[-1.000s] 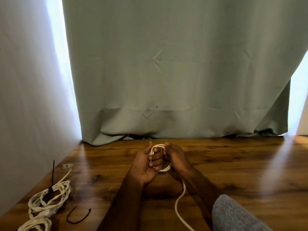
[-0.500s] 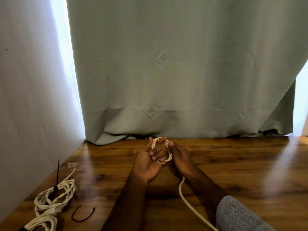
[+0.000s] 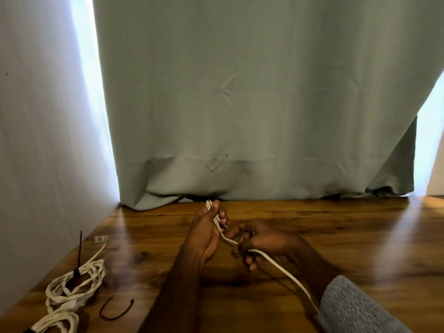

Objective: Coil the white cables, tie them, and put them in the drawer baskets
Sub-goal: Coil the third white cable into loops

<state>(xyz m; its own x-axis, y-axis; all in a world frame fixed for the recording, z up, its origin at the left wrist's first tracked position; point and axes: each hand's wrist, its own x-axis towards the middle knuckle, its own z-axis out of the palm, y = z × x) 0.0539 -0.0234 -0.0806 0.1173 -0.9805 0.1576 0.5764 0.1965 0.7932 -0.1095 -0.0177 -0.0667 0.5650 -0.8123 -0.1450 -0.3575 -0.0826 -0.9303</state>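
My left hand (image 3: 206, 233) holds a small coil of white cable (image 3: 214, 217) between thumb and fingers, seen nearly edge-on above the wooden table (image 3: 336, 236). My right hand (image 3: 260, 242) sits just to the right, fingers curled round the loose tail of the same cable (image 3: 286, 272). That tail runs down to the lower right toward my grey sleeve. A second white cable bundle (image 3: 77, 282), bound with a black tie, lies at the table's left edge. No drawer or basket is in view.
A loose black tie (image 3: 116, 308) lies on the table beside the bound bundle. Another white bundle (image 3: 57, 324) shows at the bottom left corner. A grey-green curtain (image 3: 252, 104) hangs behind the table, and a white wall (image 3: 36, 140) closes the left side.
My right hand has drawn away from the coil, down and to the right, along the cable's tail. The coil in my left hand has turned from a round loop to nearly edge-on.
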